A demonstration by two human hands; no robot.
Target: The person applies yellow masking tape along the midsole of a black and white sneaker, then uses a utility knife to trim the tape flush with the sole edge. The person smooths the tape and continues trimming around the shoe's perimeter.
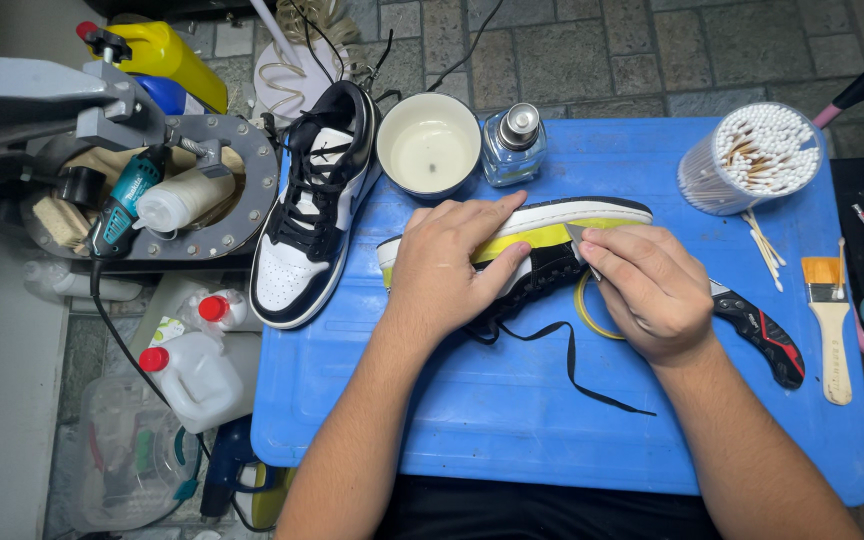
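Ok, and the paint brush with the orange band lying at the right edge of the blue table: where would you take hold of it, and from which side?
Probably by the bare wooden handle of the paint brush, from above at the near end. It lies flat on the blue table, bristles pointing away, handle towards the person. The right hand is nearest, and the black utility knife lies just to the handle's left.

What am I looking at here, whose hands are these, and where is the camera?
No machine: a person's two bare hands, filmed by a camera worn on their head, looking down at a blue table. The left hand presses a black-and-white sneaker lying on its side, with yellow tape along its sole. The right hand pinches a small pale piece against that tape. Nearby lie the second sneaker, a white bowl, a glass bottle, a tub of cotton swabs, a brush and a folding knife.
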